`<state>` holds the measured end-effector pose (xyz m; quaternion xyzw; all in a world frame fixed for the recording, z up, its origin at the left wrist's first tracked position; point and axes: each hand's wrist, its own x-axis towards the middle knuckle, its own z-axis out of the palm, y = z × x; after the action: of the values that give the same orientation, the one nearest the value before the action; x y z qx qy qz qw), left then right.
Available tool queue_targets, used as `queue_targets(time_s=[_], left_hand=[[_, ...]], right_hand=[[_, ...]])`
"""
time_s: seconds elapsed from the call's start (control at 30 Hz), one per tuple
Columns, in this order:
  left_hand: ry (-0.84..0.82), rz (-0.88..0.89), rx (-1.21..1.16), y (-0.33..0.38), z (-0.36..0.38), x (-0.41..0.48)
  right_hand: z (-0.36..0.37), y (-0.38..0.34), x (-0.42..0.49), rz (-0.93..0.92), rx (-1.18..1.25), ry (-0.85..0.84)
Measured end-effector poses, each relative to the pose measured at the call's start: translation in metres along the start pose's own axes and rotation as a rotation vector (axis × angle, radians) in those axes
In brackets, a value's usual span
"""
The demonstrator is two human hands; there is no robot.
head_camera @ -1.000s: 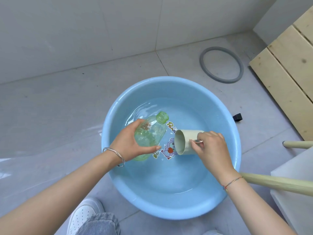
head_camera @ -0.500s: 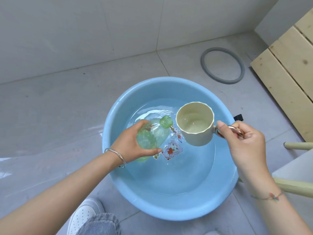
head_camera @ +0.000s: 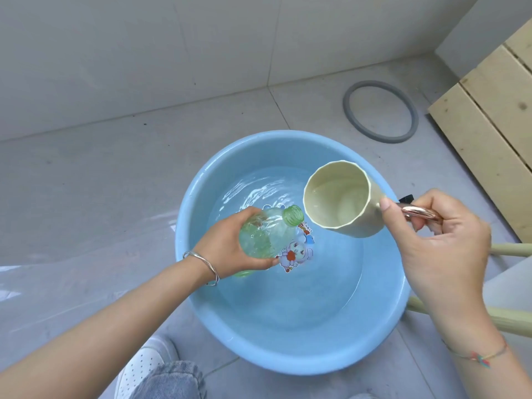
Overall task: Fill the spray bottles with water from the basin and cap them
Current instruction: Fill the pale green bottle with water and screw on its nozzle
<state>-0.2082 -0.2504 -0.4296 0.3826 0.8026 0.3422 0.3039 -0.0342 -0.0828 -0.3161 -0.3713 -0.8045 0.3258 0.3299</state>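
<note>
Bright, soft, even light fills the scene, with only faint shadow under the near rim of the basin [head_camera: 288, 361]. Pale glare streaks the glossy floor [head_camera: 86, 226] at left, and white glints ripple on the water [head_camera: 250, 194] at the far side. Focus is sharp in the middle; the wide lens bows the wall [head_camera: 144, 53] line and the planks [head_camera: 489, 116] at right.
</note>
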Motion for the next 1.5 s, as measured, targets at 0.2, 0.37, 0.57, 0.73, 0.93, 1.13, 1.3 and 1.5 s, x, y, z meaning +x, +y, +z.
queue_targets(time_s=[0.2, 0.37, 0.57, 0.73, 0.93, 1.13, 1.3, 1.5], left_hand=[[-0.006, -0.001, -0.006, 0.0, 0.0, 0.001], [-0.005, -0.004, -0.002, 0.0, 0.0, 0.001], [0.003, -0.002, 0.009, 0.001, 0.0, 0.001], [-0.001, -0.008, 0.025, -0.001, 0.002, 0.001], [0.006, 0.007, 0.016, -0.005, 0.003, 0.001], [0.011, 0.0, 0.021, -0.004, 0.003, 0.001], [0.013, -0.006, 0.037, -0.003, 0.003, 0.001], [0.008, -0.014, 0.039, -0.003, 0.003, 0.0]], right_hand=[[0.003, -0.007, -0.001, -0.23, -0.16, 0.006], [0.004, -0.012, -0.002, -0.319, -0.219, 0.016], [0.004, -0.015, -0.002, -0.351, -0.246, 0.044], [0.003, -0.015, -0.002, -0.388, -0.283, 0.069], [0.003, -0.02, -0.001, -0.454, -0.329, 0.088], [0.002, -0.022, -0.001, -0.527, -0.38, 0.106], [0.003, -0.027, -0.001, -0.581, -0.414, 0.119], [0.003, -0.029, -0.001, -0.633, -0.445, 0.121]])
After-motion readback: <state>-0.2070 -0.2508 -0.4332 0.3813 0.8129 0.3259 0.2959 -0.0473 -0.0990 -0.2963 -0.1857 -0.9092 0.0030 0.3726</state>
